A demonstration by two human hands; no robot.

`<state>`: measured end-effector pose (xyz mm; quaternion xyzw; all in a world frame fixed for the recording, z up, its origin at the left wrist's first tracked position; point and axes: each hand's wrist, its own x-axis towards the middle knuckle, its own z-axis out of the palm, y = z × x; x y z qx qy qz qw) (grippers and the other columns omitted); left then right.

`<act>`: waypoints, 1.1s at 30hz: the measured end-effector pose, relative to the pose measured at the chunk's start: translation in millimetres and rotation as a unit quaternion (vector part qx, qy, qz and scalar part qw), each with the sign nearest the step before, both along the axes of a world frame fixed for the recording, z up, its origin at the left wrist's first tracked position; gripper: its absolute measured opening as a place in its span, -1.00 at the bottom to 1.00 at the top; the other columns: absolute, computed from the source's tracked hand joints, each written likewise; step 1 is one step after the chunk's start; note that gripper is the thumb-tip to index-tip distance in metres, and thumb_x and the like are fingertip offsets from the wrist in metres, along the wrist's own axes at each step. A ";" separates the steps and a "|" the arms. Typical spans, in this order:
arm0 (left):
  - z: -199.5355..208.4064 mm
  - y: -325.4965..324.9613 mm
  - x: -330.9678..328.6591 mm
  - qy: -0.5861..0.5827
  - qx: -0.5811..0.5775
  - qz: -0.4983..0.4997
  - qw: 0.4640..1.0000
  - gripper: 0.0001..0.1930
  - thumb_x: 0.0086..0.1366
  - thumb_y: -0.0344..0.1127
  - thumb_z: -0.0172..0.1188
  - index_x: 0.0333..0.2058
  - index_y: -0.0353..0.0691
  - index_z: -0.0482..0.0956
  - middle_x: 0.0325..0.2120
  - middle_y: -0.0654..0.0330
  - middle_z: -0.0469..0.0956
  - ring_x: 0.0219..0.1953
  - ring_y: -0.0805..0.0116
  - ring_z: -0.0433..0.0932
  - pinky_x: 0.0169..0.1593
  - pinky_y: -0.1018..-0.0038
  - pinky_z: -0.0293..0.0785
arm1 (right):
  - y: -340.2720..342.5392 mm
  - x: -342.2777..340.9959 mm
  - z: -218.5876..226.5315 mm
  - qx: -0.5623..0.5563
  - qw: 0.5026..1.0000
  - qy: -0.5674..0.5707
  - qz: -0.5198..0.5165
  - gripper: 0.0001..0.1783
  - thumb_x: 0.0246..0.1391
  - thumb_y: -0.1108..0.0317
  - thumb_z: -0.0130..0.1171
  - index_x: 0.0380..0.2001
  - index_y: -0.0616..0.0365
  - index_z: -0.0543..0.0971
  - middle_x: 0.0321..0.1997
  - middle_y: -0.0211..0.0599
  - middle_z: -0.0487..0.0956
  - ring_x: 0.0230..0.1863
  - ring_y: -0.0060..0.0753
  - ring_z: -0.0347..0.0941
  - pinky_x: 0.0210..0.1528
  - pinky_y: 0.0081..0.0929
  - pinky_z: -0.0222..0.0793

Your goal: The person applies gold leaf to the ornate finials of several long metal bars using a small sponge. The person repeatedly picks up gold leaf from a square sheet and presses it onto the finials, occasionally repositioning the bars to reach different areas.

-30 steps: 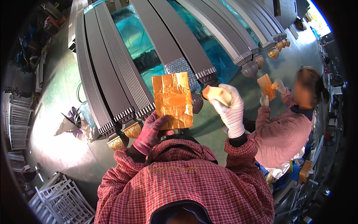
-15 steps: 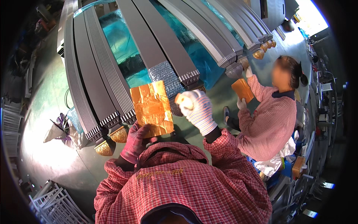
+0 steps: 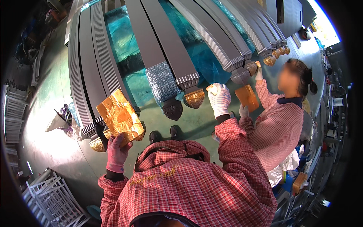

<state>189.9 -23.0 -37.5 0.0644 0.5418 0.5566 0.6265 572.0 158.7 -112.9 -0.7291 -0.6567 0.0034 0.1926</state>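
Note:
My left hand (image 3: 116, 153), in a pink-red glove, grips the lower edge of a gold foil-faced board (image 3: 121, 116), creased and shiny. My right hand (image 3: 220, 99), in a white striped glove, is closed round a small pale-orange piece (image 3: 209, 87), mostly hidden by the fingers; its kind is unclear. Left of that hand, and apart from it, a gold leaf-patterned finial (image 3: 193, 99) caps one grey post. Beside it a dark finial (image 3: 172, 109) ends a post wrapped in bubble wrap (image 3: 162, 83). The board partly hides gold finials at the left.
Long grey posts (image 3: 159, 41) lie side by side over teal plastic film (image 3: 121, 38). At the right a co-worker (image 3: 278, 125) holds an orange-gold board (image 3: 247, 97) and touches a finial (image 3: 251, 68). White metal frames (image 3: 56, 204) lie at lower left, a bag (image 3: 64, 123) above them.
My left hand and the gold board have moved left and tilted. My right hand has moved right, off the front of the posts, uncovering the dark and gold finials.

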 end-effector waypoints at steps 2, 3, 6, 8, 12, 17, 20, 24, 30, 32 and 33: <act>-2.6 -3.0 1.7 -0.003 0.005 0.011 1.000 -0.74 0.21 -0.34 0.15 -0.12 -0.17 0.41 -0.27 0.29 0.50 -0.31 0.44 0.51 -0.41 0.50 0.55 | -10.5 -33.0 14.0 0.014 0.994 0.055 0.094 -0.77 -0.20 0.19 0.25 -0.40 -0.09 0.50 -0.34 -0.26 0.48 -0.27 -0.11 0.42 -0.22 -0.16 0.36; -2.6 -1.6 3.0 -0.004 0.008 0.012 1.000 -0.74 0.21 -0.34 0.15 -0.12 -0.17 0.41 -0.27 0.29 0.50 -0.31 0.44 0.51 -0.41 0.50 0.55 | -11.5 -45.6 7.9 -0.016 0.988 0.012 0.156 -0.76 -0.21 0.17 0.25 -0.40 -0.10 0.50 -0.34 -0.26 0.48 -0.27 -0.11 0.42 -0.22 -0.17 0.36; 0.8 -2.3 2.9 -0.002 0.016 0.021 1.000 -0.73 0.21 -0.34 0.15 -0.10 -0.17 0.40 -0.25 0.28 0.50 -0.31 0.44 0.51 -0.41 0.51 0.55 | -1.5 -32.3 -13.0 -0.030 0.991 -0.012 0.129 -0.75 -0.19 0.20 0.24 -0.37 -0.09 0.48 -0.35 -0.27 0.48 -0.29 -0.13 0.42 -0.26 -0.19 0.38; 6.2 -2.0 4.6 0.007 0.021 0.022 1.000 -0.72 0.22 -0.34 0.14 -0.09 -0.16 0.39 -0.24 0.28 0.50 -0.31 0.44 0.51 -0.41 0.52 0.55 | 12.3 10.5 -22.9 -0.051 0.997 -0.043 0.039 -0.76 -0.19 0.25 0.23 -0.36 -0.08 0.48 -0.35 -0.26 0.47 -0.29 -0.12 0.42 -0.25 -0.18 0.39; -0.4 -5.2 3.5 -0.001 0.022 0.034 0.999 -0.72 0.22 -0.34 0.14 -0.09 -0.17 0.39 -0.25 0.28 0.50 -0.33 0.45 0.51 -0.42 0.53 0.55 | -25.6 -29.0 -0.3 0.024 0.990 0.102 0.092 -0.62 -0.23 0.21 0.28 -0.24 -0.07 0.49 -0.25 -0.21 0.47 -0.22 -0.09 0.41 -0.15 -0.20 0.37; 5.6 -4.1 0.9 0.004 0.026 0.031 0.999 -0.73 0.22 -0.35 0.13 -0.09 -0.17 0.40 -0.25 0.28 0.50 -0.32 0.45 0.51 -0.41 0.52 0.56 | -38.8 -0.1 -29.2 -0.025 0.997 0.063 -0.043 -0.62 -0.29 0.29 0.30 -0.27 -0.10 0.51 -0.25 -0.23 0.45 -0.21 -0.10 0.39 -0.14 -0.21 0.36; -0.5 -4.7 -4.7 0.005 0.016 0.029 0.999 -0.72 0.23 -0.35 0.12 -0.08 -0.17 0.40 -0.25 0.27 0.50 -0.31 0.45 0.52 -0.41 0.53 0.57 | -50.4 -7.8 -31.7 0.045 0.994 0.101 -0.009 -0.59 -0.30 0.28 0.33 -0.25 -0.06 0.50 -0.24 -0.21 0.47 -0.18 -0.07 0.40 -0.14 -0.20 0.37; 6.9 1.9 0.7 -0.007 0.029 0.008 1.000 -0.70 0.23 -0.35 0.12 -0.06 -0.17 0.38 -0.23 0.27 0.50 -0.30 0.45 0.52 -0.41 0.55 0.57 | -76.3 -33.3 -68.5 0.028 0.991 0.124 0.046 -0.50 -0.30 0.30 0.33 -0.17 -0.05 0.45 -0.19 -0.18 0.47 -0.17 -0.04 0.41 -0.14 -0.17 0.36; 11.4 2.7 0.7 -0.006 0.032 0.008 0.999 -0.70 0.23 -0.36 0.11 -0.05 -0.16 0.38 -0.21 0.27 0.49 -0.28 0.44 0.52 -0.38 0.53 0.57 | -86.1 -38.1 -53.0 0.097 0.972 0.216 0.011 -0.55 -0.23 0.32 0.30 -0.18 0.02 0.43 -0.21 -0.16 0.44 -0.18 -0.03 0.40 -0.14 -0.22 0.36; 4.8 -0.8 -2.7 -0.007 0.017 0.008 1.000 -0.72 0.23 -0.36 0.11 -0.07 -0.15 0.38 -0.20 0.27 0.49 -0.27 0.44 0.52 -0.38 0.52 0.58 | -86.4 -39.7 -62.0 0.032 0.988 0.116 0.096 -0.54 -0.25 0.39 0.30 -0.17 -0.03 0.45 -0.16 -0.19 0.44 -0.19 -0.06 0.43 -0.16 -0.25 0.38; 3.6 -1.6 -3.9 -0.005 0.020 0.008 1.000 -0.72 0.23 -0.36 0.10 -0.07 -0.14 0.38 -0.20 0.27 0.49 -0.27 0.44 0.52 -0.39 0.52 0.58 | -86.4 -32.7 -65.2 -0.024 0.990 0.140 0.022 -0.52 -0.27 0.40 0.29 -0.16 -0.07 0.45 -0.13 -0.19 0.41 -0.18 -0.04 0.43 -0.16 -0.23 0.39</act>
